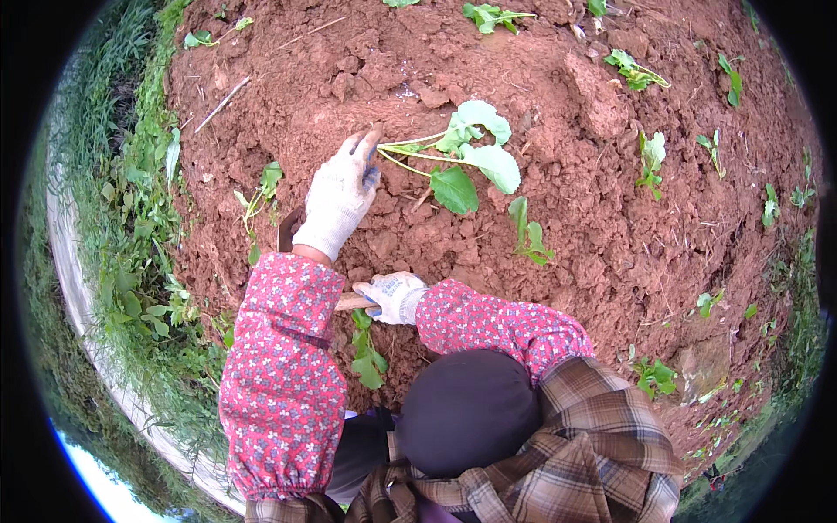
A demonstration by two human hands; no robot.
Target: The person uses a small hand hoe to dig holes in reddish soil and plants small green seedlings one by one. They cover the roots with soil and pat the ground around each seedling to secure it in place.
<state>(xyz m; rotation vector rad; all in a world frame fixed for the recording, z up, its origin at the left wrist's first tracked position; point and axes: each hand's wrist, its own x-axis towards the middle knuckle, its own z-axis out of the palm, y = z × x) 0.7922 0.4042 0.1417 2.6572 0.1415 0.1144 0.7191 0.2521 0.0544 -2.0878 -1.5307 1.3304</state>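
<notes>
My left hand, in a whitish work glove, pinches the stem base of a leafy green seedling. The plant lies to the right over the reddish soil, its broad pale leaves spread away from the fingers. Lower down, my right hand, gloved too, is wrapped round the wooden handle of a hand tool. Left of my left wrist shows a dark metal blade, apparently the tool's; my left forearm covers the part between. A small seedling stands just below the handle.
Clumpy red soil slopes around my hands. Several seedlings are scattered over it, one to the right and another to the left. Grass and weeds border the left side, with a pale path beyond. A dry stick lies upper left.
</notes>
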